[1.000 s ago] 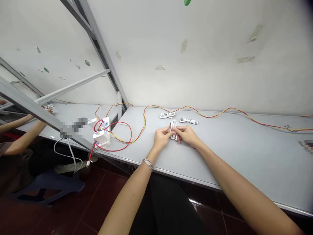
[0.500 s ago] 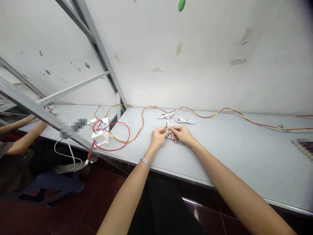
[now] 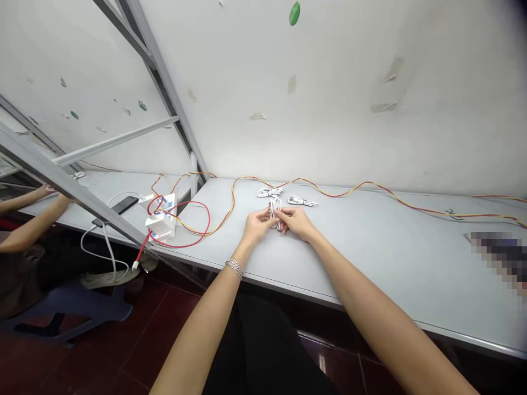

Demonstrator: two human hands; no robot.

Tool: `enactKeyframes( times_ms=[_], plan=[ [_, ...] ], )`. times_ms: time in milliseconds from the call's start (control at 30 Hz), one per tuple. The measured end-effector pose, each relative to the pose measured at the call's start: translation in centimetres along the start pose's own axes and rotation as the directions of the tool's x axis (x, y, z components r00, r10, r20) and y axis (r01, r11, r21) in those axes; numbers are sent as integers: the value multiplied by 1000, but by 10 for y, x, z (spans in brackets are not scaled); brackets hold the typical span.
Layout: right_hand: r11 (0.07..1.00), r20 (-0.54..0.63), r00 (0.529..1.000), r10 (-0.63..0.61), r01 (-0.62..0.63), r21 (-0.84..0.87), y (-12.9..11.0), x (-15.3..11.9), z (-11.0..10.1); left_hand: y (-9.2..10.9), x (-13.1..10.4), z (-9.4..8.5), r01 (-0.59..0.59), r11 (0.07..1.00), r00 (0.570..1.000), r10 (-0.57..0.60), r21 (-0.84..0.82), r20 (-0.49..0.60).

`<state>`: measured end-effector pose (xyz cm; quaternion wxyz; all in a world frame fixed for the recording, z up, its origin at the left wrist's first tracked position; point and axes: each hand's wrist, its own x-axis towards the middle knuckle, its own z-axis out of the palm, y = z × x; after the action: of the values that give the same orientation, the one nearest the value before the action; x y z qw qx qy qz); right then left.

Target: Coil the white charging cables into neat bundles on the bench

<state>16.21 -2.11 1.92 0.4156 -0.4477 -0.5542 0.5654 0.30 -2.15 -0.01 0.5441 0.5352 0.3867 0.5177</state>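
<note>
1. The left hand (image 3: 256, 225) and right hand (image 3: 295, 223) meet over the grey worktop (image 3: 370, 247), both pinching a small coiled white cable (image 3: 274, 213) between their fingertips.
2. The held coil sits just in front of two more white cable bundles: one (image 3: 269, 192) directly behind it, the other (image 3: 302, 202) behind and to the right.
3. A red-and-yellow wire (image 3: 349, 192) runs along the wall behind the coil.
4. Left of the coil stands a white power strip (image 3: 160, 222) ringed by a red cable (image 3: 193, 225).
5. Far left, another person's arm (image 3: 28, 230) rests on the neighbouring worktop.
</note>
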Motion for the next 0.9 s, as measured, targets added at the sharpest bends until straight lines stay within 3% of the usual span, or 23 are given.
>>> enactKeyframes(
  times_ms=[233, 900],
  plan=[
    [999, 71, 997, -16, 18, -30, 0, 3, -4, -6, 6, -4, -46, 999, 999, 45, -14, -6],
    [998, 55, 998, -20, 24, -66, 0, 6, -6, -7, 7, -4, -37, 997, 999, 37, -66, 2]
  ],
)
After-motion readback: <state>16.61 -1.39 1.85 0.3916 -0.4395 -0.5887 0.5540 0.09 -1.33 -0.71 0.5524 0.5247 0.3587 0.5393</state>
